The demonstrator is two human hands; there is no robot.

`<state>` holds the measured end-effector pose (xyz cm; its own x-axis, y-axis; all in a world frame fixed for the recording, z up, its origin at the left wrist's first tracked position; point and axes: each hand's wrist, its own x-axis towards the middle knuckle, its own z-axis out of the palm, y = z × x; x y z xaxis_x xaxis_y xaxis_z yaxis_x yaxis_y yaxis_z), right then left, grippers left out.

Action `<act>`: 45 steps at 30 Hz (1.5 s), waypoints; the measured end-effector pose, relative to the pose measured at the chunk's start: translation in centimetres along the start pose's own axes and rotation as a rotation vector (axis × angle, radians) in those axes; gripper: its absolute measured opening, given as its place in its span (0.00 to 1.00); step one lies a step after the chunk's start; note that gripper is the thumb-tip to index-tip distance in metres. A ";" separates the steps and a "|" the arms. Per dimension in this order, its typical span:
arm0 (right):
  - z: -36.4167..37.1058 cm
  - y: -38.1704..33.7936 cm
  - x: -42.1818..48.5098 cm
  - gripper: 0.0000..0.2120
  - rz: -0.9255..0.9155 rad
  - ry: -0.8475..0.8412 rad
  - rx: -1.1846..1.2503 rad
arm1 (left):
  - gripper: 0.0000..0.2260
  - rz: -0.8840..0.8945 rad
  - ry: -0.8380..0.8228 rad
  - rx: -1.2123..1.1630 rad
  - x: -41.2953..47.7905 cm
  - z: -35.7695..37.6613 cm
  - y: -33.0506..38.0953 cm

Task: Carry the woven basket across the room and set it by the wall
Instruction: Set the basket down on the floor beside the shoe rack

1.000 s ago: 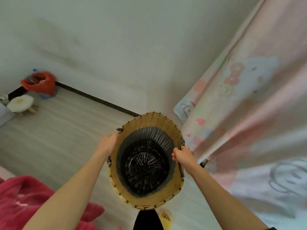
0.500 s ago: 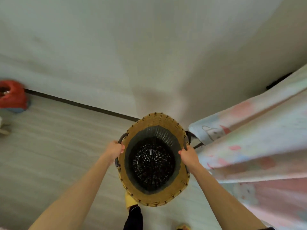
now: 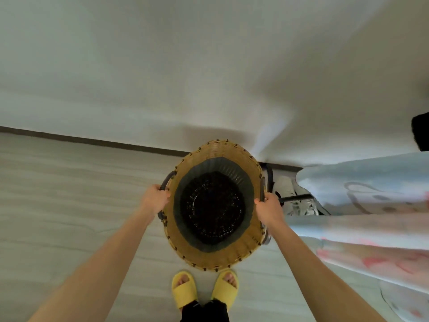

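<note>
You are holding the woven basket (image 3: 216, 205) in front of you with both hands, looking straight down into it. Your left hand (image 3: 155, 201) has its fingers (image 3: 165, 194) curled closed around the dark handle on the basket's left side, and your right hand (image 3: 269, 209) is closed the same way on the dark handle on the right side, fingers wrapped over the bar. The basket sits upright and level between your hands, its tan woven rim studded with dark stitches, a grey band inside and a black lattice bottom. Its far edge overlaps the dark skirting board (image 3: 92, 141) at the foot of the white wall (image 3: 185, 66), so it is close to the wall; whether its base is touching the floor (image 3: 69, 194) you cannot tell from this angle. Your yellow slippers (image 3: 185, 290) stand on the pale plank floor just near the basket's near edge. To the right, a patterned pale cloth (image 3: 362, 219) hangs beside your right forearm, and behind it, near the wall, lie white shoes (image 3: 299, 201) and a dark bar (image 3: 294, 198). A black shape (image 3: 421, 133) shows at the far right edge, too cropped to identify.
</note>
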<state>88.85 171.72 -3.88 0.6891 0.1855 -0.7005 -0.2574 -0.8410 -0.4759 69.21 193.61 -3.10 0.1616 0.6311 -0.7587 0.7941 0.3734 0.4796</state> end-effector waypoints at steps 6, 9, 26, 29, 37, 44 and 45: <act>3.0 0.6 5.0 0.17 -0.003 0.043 -0.004 | 0.07 0.026 0.017 0.105 5.5 1.8 -0.5; 4.2 -0.3 6.5 0.16 -0.057 0.072 0.005 | 0.10 0.072 0.038 0.135 7.3 1.3 0.3; 4.6 3.2 5.3 0.28 -0.164 0.233 -0.080 | 0.20 0.179 0.200 -0.034 6.8 2.7 -2.8; 5.8 4.9 4.5 0.45 0.063 0.096 -0.075 | 0.32 0.021 0.211 -0.050 6.4 3.5 -5.2; 9.5 10.7 5.2 0.31 0.256 -0.004 -0.192 | 0.20 -0.210 0.022 0.202 8.5 5.9 -9.8; 12.0 11.6 5.9 0.16 0.432 -0.224 0.131 | 0.22 0.160 0.086 0.360 11.6 4.3 -6.1; 12.4 11.6 6.1 0.16 0.420 -0.225 0.189 | 0.22 0.170 0.089 0.314 12.2 4.1 -5.3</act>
<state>81.63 169.42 -20.28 0.3425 -0.0268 -0.9392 -0.6131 -0.7638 -0.2018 69.35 196.57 -16.70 0.2656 0.7282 -0.6318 0.9037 0.0402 0.4263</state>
